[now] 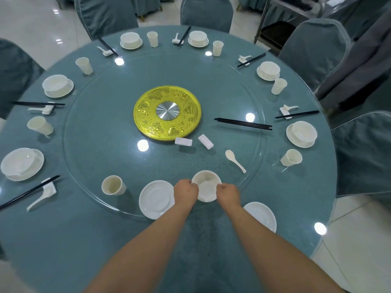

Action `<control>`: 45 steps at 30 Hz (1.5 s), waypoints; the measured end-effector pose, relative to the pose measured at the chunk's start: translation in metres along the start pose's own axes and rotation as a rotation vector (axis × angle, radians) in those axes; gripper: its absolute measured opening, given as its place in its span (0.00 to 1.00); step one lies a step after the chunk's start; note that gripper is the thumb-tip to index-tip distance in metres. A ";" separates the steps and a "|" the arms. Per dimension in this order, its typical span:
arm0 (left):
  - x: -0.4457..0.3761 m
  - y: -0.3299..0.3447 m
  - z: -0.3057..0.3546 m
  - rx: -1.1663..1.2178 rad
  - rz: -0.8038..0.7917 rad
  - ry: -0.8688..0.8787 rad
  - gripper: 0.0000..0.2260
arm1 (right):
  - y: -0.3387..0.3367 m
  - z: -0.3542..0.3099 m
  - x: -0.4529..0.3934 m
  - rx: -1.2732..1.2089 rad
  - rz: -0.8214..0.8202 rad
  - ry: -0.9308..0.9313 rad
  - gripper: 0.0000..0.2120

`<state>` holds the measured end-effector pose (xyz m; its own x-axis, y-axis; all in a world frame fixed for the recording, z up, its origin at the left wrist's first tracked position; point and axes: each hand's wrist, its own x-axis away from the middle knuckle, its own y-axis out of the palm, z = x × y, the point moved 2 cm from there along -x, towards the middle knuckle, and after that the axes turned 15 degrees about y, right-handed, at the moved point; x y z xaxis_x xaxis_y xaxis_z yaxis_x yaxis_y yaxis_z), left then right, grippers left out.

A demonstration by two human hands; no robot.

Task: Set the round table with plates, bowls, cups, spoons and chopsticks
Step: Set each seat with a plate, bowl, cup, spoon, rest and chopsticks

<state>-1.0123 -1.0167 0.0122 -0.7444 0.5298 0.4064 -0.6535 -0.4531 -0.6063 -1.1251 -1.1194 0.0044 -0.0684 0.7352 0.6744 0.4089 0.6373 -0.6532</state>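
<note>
From the head view, most seats round the big round teal bench (63, 240) look laid already, and the step in hand seems to be the near place setting: both hands hold a small round white bowl (206, 188) just this side of the gold disc at the bench's centre (167, 113), at the near edge of the glass turntable (95, 144). The left hand (186, 189) pinches the bowl's left rim with curled fingers and the right hand (228, 192) grips the right rim the same way, both forearms stretched out nearly straight from the near edge. A flat white plate (156, 199) lies just left of the bowl and a second white plate (261, 215) sits nearer the bench edge to the right. I'd judge the next move is to set the bowl centred on one of these plates. Between bowl and gold disc lie a loose white ceramic spoon (234, 160), two white rests (183, 142) and black chopsticks (243, 123), not yet placed; a cream cup (113, 185) stands left of the plate.
</note>
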 end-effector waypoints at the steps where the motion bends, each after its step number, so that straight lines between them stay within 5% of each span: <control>1: -0.001 0.000 0.001 0.013 -0.015 -0.010 0.08 | 0.000 0.000 -0.001 0.005 0.003 0.003 0.21; 15: -0.009 -0.011 0.001 0.086 -0.033 -0.051 0.06 | -0.001 -0.008 -0.001 0.003 -0.045 0.075 0.16; 26: 0.020 -0.005 0.014 0.155 0.130 0.085 0.03 | -0.027 0.004 0.006 -0.348 -0.011 -0.025 0.05; 45: 0.079 0.141 0.085 0.124 -0.201 0.134 0.12 | -0.124 0.168 -0.032 -0.525 0.034 0.254 0.10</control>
<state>-1.1753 -1.0995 0.0170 -0.5789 0.7045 0.4104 -0.8040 -0.4097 -0.4309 -1.3268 -1.1834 0.0059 0.1468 0.6337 0.7595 0.8076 0.3665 -0.4620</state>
